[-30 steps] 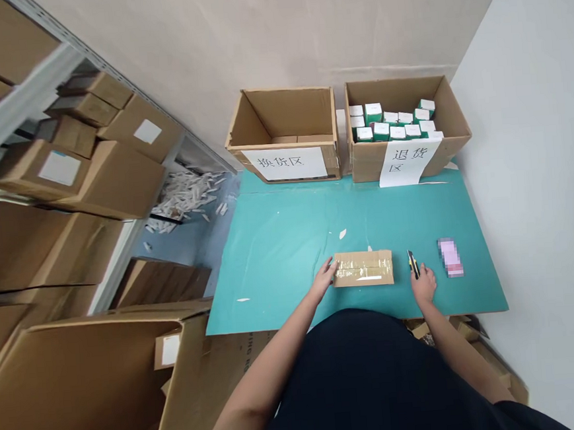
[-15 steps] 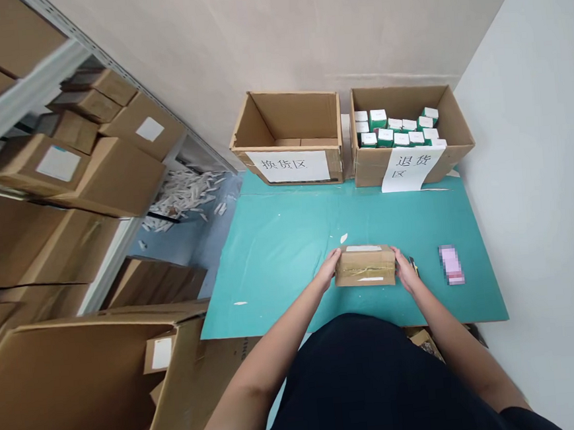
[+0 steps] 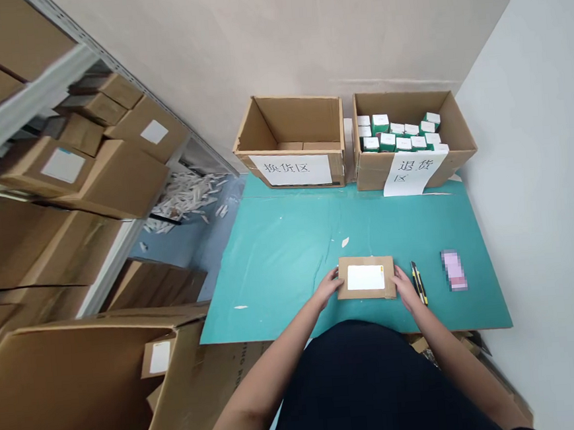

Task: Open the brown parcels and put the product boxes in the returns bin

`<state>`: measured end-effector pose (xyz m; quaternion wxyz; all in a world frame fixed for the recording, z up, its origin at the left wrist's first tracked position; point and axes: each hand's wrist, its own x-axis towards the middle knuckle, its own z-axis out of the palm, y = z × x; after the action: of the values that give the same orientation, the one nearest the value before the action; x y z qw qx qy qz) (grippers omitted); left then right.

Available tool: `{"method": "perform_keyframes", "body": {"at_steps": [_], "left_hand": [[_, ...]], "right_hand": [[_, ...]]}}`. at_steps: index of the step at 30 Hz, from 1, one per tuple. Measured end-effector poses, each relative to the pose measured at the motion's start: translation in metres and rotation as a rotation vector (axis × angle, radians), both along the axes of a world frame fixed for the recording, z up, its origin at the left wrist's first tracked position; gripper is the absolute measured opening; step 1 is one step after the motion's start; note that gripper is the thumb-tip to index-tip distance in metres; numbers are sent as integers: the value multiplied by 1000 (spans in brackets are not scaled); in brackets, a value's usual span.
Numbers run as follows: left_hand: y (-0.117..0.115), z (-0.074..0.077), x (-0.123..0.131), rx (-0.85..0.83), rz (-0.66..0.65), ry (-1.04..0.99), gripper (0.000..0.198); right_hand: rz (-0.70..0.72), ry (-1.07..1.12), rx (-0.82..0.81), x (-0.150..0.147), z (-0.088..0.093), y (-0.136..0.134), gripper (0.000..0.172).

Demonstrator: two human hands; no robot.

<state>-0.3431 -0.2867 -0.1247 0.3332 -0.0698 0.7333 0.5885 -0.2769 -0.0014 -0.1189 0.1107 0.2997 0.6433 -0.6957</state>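
Small cardboard parcel point(image 3: 365, 278) sits between left hand point(image 3: 328, 288) and right hand point(image 3: 406, 288).

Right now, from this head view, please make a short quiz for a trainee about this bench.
1. What tool lies on the teal mat, just to the right of the right hand?
2. True or false: the left hand and the right hand both touch the cardboard parcel.
3. Which cardboard box holds the small green-and-white cartons: A, the left one, or B, the right one?

Key: 1. A yellow-and-black utility knife. 2. True. 3. B, the right cardboard box.
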Motion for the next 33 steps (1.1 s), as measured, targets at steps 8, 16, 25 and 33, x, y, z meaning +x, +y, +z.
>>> {"method": "perform_keyframes", "body": {"at_steps": [8,16,25,33], "left_hand": [[23,5,-28,127,49,118,80],[16,6,-7,66,47,219,94],[-4,-2,34,159,82,99,75],[4,-16,43,201,215,105,78]], "right_hand": [[56,56,92,-29,18,0,73],[0,51,148,-19,17,8,60],[116,116,241,35,-10,15,54],[78,-44,900,72,-44,63,70]]}}
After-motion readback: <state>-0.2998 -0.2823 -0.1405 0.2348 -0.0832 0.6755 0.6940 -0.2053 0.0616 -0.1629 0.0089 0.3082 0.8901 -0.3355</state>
